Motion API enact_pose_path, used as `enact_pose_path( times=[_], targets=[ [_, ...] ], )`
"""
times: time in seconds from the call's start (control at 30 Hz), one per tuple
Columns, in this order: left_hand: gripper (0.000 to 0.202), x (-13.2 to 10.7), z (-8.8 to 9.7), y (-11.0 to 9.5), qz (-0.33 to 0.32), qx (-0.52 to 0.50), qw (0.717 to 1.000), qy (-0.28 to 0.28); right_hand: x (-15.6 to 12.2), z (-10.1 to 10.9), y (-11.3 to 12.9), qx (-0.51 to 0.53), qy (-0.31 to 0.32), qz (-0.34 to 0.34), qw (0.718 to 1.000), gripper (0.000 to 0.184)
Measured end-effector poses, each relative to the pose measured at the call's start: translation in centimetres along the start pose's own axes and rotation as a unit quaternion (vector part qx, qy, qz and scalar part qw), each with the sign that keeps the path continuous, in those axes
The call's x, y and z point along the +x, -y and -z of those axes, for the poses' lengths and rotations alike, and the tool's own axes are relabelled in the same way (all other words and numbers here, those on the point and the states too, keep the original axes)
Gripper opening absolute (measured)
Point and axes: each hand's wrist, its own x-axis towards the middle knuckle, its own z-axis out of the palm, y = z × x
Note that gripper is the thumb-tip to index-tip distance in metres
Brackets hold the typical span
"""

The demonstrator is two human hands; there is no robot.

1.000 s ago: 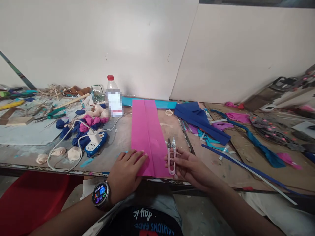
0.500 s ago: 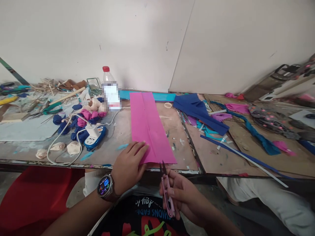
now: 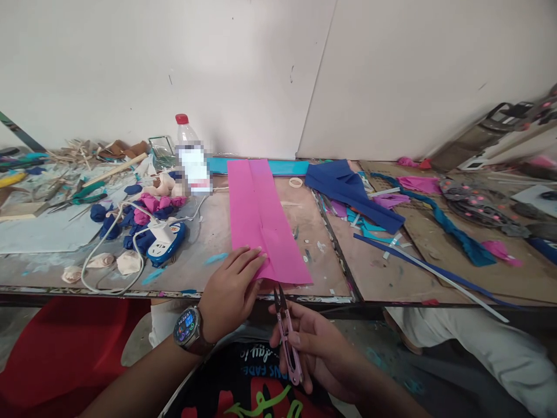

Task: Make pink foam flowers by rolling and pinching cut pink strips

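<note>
**Head camera, single view: worn at head height, facing forward and down.**
Close over the near edge of the cluttered wooden workbench (image 3: 209, 232); left hand (image 3: 228, 293) and right hand (image 3: 322, 348), gripping slim pink-handled metal snips (image 3: 287, 337), at lower centre; white wall panels (image 3: 391, 75) closing the far side.

Blur is hiding the bottle (image 3: 188, 157) label; the left hand (image 3: 230, 290) is covering one pink sheet (image 3: 261, 215) corner, the right hand (image 3: 317, 354) part of the snips (image 3: 282, 313).

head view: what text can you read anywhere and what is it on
"HIONS", upside down and cut off, on the black shirt.
Script line above it: too unclear to read.
Watch face: digits too small.
Bottle label: blurred.
Snips in the right hand: no text seen.
</note>
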Motion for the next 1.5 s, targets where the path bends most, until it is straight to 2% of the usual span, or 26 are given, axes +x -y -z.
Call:
enact_pose_path(
  times=[0.13,0.4,1.1,1.37,1.5],
  targets=[
    [0.045,-0.2,-0.2,0.0,-0.011,-0.007,1.000,0.007,0.5,-0.2,0.3,0.002,-0.024,0.029,0.999,0.050],
    [0.043,-0.6,-0.5,0.1,-0.017,-0.005,1.000,0.003,0.9,-0.6,0.6,0.014,-0.067,0.043,0.997,0.056],
    [0.045,-0.9,-0.7,0.3,-0.041,-0.007,0.999,-0.002,1.6,-0.7,0.7,-0.023,-0.077,0.034,0.996,0.054],
    [0.060,-1.1,-0.9,0.4,-0.040,-0.017,0.999,0.005,1.7,-0.8,0.8,-0.019,-0.091,0.037,0.995,0.051],
    [0.058,-1.1,-1.0,0.5,-0.038,-0.009,0.999,0.003,1.7,-0.8,0.8,-0.028,-0.096,0.038,0.994,0.050]
  ],
)
